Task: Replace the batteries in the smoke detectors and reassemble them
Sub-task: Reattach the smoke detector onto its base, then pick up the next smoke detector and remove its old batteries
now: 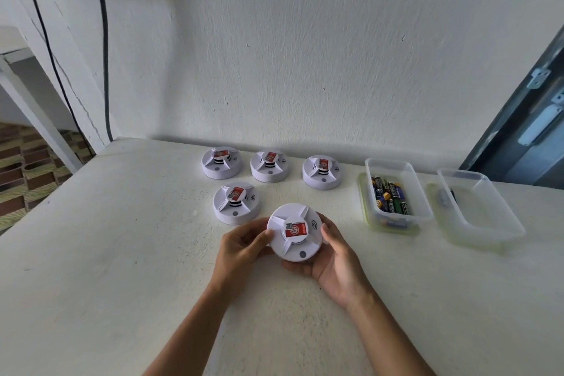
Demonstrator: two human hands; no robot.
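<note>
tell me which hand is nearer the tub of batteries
Right. The right hand cradles the held smoke detector on the side toward the tub of batteries; the left hand grips its far side.

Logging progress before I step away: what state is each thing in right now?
Held detector: closed, gripped by left hand and right hand.
Four other detectors: closed, on table.
Battery container: open, holding batteries.
Second container: open, nearly empty.
</note>
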